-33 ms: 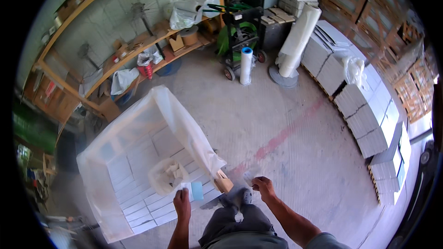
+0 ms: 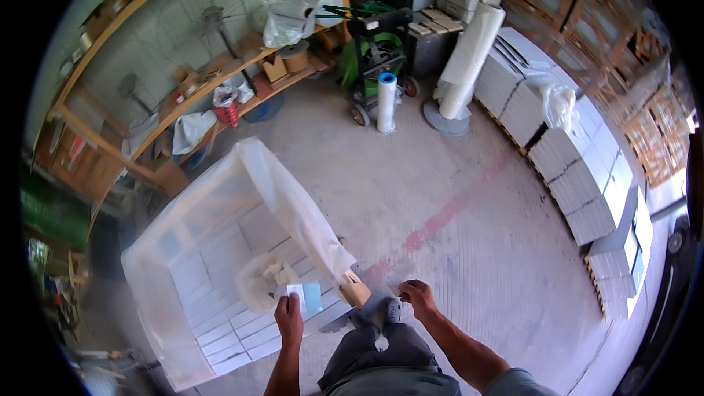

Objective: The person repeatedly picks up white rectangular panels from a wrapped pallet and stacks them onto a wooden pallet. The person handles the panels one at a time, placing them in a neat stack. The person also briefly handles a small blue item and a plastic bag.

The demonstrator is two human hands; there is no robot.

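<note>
My left hand (image 2: 289, 321) is closed on a white and light-blue card (image 2: 312, 297), thumb on its lower white part. It is above the near side of a large crate lined with translucent plastic sheet (image 2: 275, 176). Long white boxes (image 2: 253, 331) lie in rows inside it, with an open plastic bag (image 2: 253, 282) of small pale pieces on top. My right hand (image 2: 418, 298), over the floor to the right, pinches a thin see-through piece of plastic (image 2: 394, 282); its shape is too faint to make out. A brown cardboard piece (image 2: 356, 292) sits at the crate's near right corner.
Along the right, pallets carry stacked white boxes (image 2: 568, 176). A tall plastic film roll (image 2: 469, 66) on a round base, a smaller wrap roll (image 2: 387, 103) and a hand truck (image 2: 378, 51) stand at the back. Wooden shelves (image 2: 213, 84) run along the left wall.
The whole view has shifted slightly. In my left hand the card sits a touch higher, and the plastic in my right hand shows more faintly.
</note>
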